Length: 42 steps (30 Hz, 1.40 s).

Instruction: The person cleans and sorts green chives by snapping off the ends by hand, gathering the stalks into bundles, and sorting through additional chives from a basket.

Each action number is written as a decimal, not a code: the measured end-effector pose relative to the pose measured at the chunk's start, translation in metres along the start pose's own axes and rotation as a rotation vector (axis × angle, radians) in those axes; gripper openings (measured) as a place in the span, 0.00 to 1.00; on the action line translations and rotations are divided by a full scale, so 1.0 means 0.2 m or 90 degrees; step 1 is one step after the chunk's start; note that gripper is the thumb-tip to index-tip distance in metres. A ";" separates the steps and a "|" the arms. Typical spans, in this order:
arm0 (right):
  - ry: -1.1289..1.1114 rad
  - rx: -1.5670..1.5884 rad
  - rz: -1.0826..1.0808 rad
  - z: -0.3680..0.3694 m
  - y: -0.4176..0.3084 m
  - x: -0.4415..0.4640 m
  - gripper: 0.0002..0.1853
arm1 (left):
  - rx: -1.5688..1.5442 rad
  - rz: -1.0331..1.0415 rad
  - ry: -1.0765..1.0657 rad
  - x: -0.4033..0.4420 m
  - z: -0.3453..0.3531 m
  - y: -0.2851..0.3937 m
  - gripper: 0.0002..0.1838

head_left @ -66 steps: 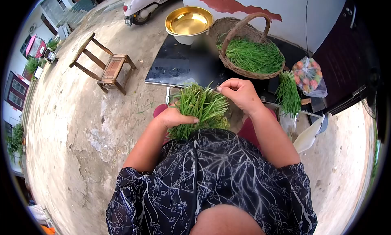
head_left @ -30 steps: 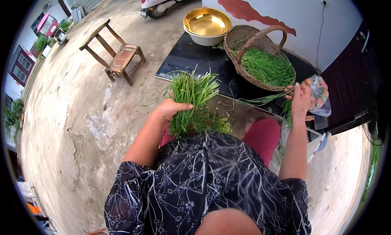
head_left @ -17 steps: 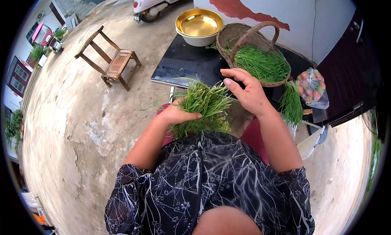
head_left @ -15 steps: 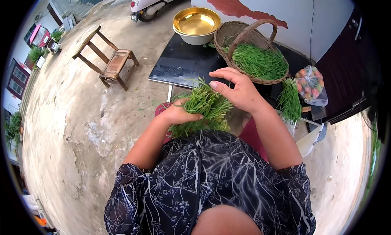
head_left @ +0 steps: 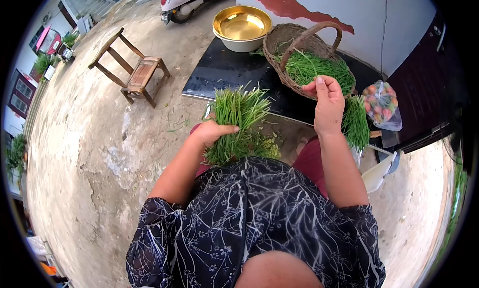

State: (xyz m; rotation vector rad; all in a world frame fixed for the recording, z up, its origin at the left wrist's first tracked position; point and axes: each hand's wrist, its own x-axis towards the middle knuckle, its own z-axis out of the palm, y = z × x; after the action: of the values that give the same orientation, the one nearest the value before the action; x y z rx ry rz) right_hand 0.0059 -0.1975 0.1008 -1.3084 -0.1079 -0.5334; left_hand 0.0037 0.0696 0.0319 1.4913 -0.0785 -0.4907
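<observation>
My left hand (head_left: 215, 133) is wrapped round a thick bunch of green chives (head_left: 239, 106), its thumb lying across the front. The cut-looking pale ends point up and away, while the lower leaves hang over my lap. To the right, my right hand (head_left: 327, 101) is raised at the near edge of a wicker basket (head_left: 280, 71). Its thumb and forefinger are pinched on what looks like a single thin chive stalk (head_left: 310, 63), which rises in front of the basket. More loose chives (head_left: 327, 71) fill the basket.
A gold basin (head_left: 242, 24) sits in a white one on the black table (head_left: 214, 71). Right of the basket are another chive bunch (head_left: 356, 123) and a plastic bag of reddish fruit (head_left: 381, 103). A wooden chair (head_left: 142, 77) stands left; a scooter (head_left: 187, 3) is behind.
My right hand has moved right, away from the bunch to the basket's near edge, and its spread fingers have closed into a pinch. The bunch in my left hand now stands more upright.
</observation>
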 end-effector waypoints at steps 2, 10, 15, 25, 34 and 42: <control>-0.127 -0.197 0.109 -0.14 0.12 0.00 0.09 | -0.074 -0.015 -0.024 0.01 -0.03 0.01 0.21; -0.488 -0.407 0.244 0.01 0.23 -0.18 0.37 | -0.179 -0.021 -0.071 0.05 0.07 0.08 0.19; -0.389 0.081 0.395 0.17 0.24 -0.19 0.35 | -0.167 -0.016 -0.069 0.14 0.18 0.03 0.20; -0.105 0.282 0.489 0.10 0.41 -0.23 0.15 | -0.401 -0.107 0.024 0.18 0.21 -0.05 0.16; -0.166 0.232 0.476 0.12 0.42 -0.24 0.21 | -0.258 0.009 0.024 0.22 0.28 -0.13 0.20; -0.061 0.309 0.532 0.05 0.47 -0.20 0.11 | -0.395 -0.091 -0.038 0.27 0.20 -0.12 0.15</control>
State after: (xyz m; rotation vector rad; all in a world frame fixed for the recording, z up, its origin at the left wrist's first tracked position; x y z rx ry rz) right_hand 0.0134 -0.1613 0.0050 -0.7954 0.2177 0.2638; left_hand 0.0316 0.0133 -0.0016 0.8776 0.1259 -0.6087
